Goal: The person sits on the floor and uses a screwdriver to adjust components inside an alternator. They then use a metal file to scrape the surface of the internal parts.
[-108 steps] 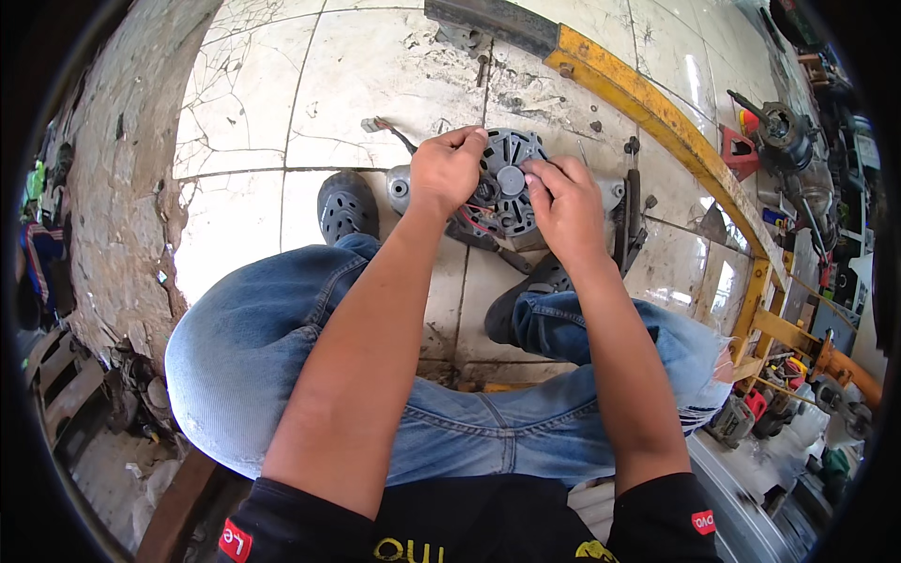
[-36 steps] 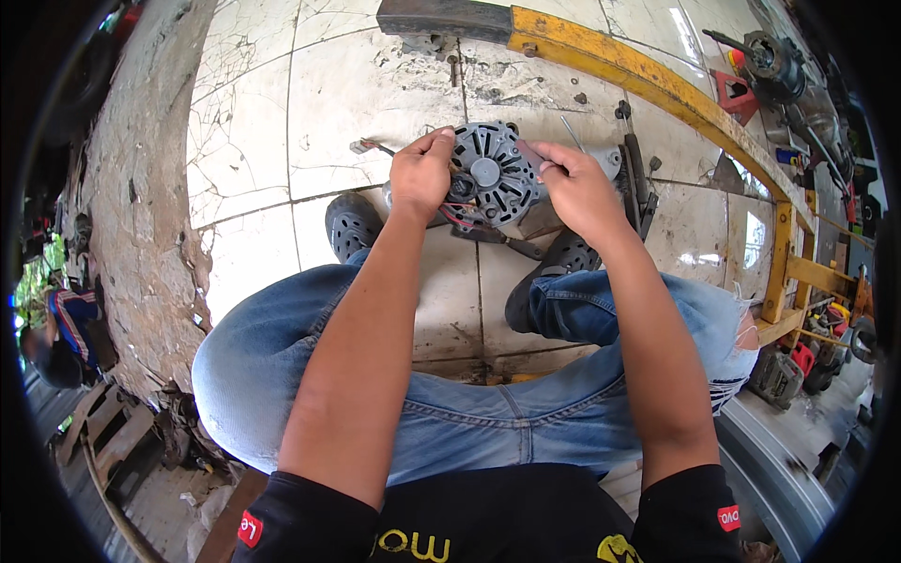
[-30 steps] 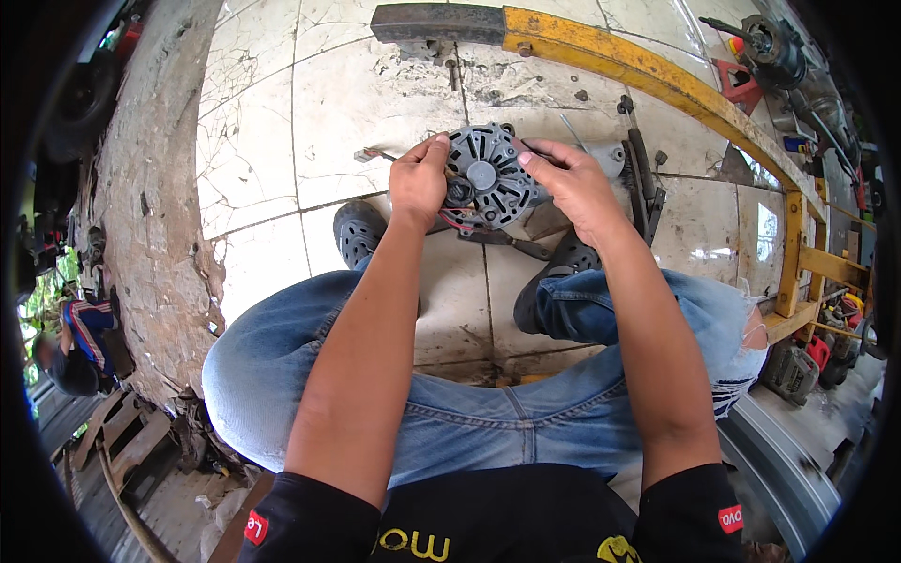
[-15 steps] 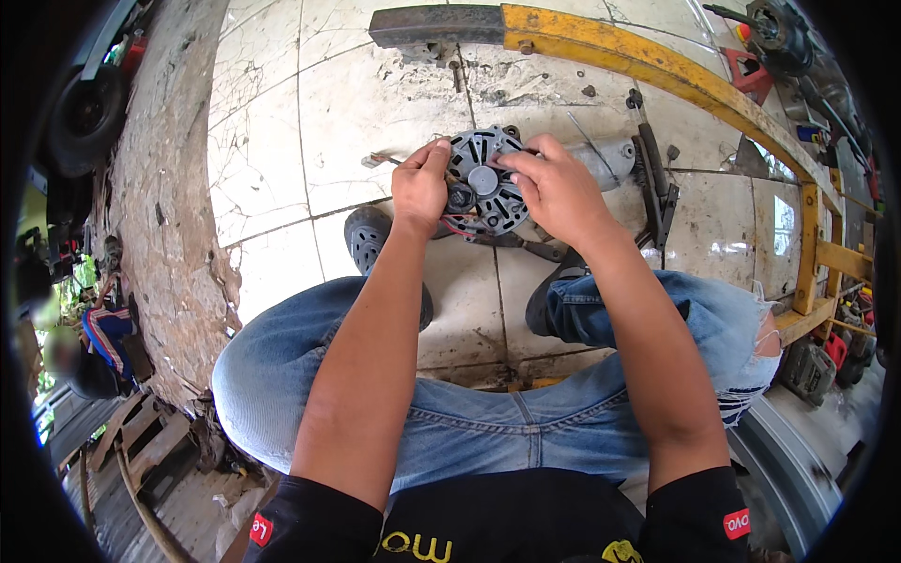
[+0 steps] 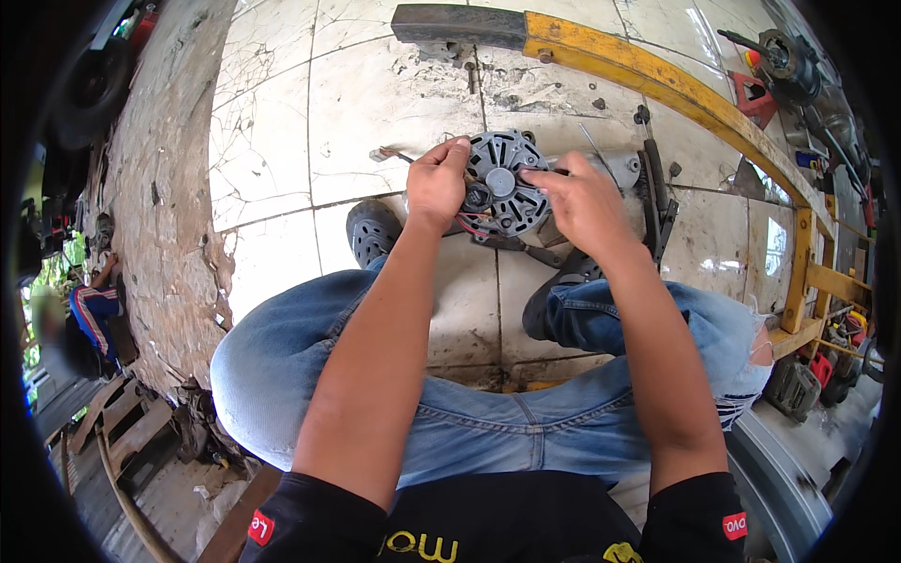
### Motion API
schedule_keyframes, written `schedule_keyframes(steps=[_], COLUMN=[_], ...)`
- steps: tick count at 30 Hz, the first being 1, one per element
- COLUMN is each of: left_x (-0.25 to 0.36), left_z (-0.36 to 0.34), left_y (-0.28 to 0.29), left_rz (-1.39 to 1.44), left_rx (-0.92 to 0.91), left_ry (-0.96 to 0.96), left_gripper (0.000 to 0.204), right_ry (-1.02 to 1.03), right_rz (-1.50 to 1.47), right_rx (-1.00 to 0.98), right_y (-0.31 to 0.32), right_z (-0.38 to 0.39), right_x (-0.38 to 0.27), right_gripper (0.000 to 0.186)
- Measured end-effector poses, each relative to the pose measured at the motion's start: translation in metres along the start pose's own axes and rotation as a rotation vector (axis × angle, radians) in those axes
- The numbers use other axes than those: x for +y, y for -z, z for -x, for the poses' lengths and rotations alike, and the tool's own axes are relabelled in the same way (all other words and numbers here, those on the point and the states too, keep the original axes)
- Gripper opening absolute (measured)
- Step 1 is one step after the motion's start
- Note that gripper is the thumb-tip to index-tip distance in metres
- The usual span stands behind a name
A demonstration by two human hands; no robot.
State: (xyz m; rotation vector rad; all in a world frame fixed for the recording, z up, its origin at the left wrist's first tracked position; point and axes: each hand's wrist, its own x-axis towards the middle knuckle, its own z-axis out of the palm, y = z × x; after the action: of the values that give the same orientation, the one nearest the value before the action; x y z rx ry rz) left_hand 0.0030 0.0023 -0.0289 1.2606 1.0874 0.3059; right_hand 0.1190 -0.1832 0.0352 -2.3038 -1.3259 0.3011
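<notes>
**A:** Where is the motor part in relation to the hands?

**B:** The round motor part (image 5: 507, 183) sits between them, held up above the tiled floor (image 5: 375, 103) in front of the knees. The left hand (image 5: 436, 183) is on its left edge, fingers curled round the rim, thumb on the near side. The right hand (image 5: 582, 197) comes in from the right.

**A:** Is the right hand gripping it too?

**B:** Not round the rim. Its fingers are pinched together near the centre of the face, and a thin dark tool (image 5: 549, 172) seems to run out from the fingertips toward the hub. Whether the hand grips that tool firmly I cannot tell; it is too small.

**A:** So the left hand is closed on it?

**B:** Yes, closed on the rim and carrying it. The right one is mostly closed, fingertips touching or just beside the face.

**A:** What does the part look like?

**B:** A dark grey disc with slots radiating from a lighter round hub, like a ribbed housing seen end-on. Red wires (image 5: 474, 225) hang at its lower left edge.

**A:** What lies around it?

**B:** A dark shoe (image 5: 374, 230) just below the left hand, the other shoe (image 5: 554, 300) under the right wrist. A long yellow metal beam (image 5: 657, 84) curves across the floor beyond. A dark clamp-like tool (image 5: 655, 202) lies to the right of the right hand.
</notes>
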Motion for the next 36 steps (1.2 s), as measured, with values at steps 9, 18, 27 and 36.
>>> schedule_keyframes(steps=[9, 18, 27, 36], left_x=[0.002, 0.000, 0.001, -0.006], left_z=[0.002, 0.002, 0.002, 0.000], left_y=[0.001, 0.003, 0.000, 0.003], left_rz=[-0.061, -0.044, -0.032, 0.008], left_rx=[0.007, 0.012, -0.008, -0.036], left_ry=[-0.018, -0.026, -0.030, -0.039], left_gripper=[0.040, 0.041, 0.041, 0.038], right_ry=[-0.038, -0.636, -0.822, -0.772], right_rz=[-0.085, -0.269, -0.178, 0.077], right_rx=[0.041, 0.197, 0.061, 0.177], right_y=[-0.002, 0.021, -0.090, -0.094], right_z=[-0.004, -0.018, -0.011, -0.011], right_x=[-0.003, 0.065, 0.117, 0.136], right_gripper=[0.032, 0.031, 0.037, 0.035])
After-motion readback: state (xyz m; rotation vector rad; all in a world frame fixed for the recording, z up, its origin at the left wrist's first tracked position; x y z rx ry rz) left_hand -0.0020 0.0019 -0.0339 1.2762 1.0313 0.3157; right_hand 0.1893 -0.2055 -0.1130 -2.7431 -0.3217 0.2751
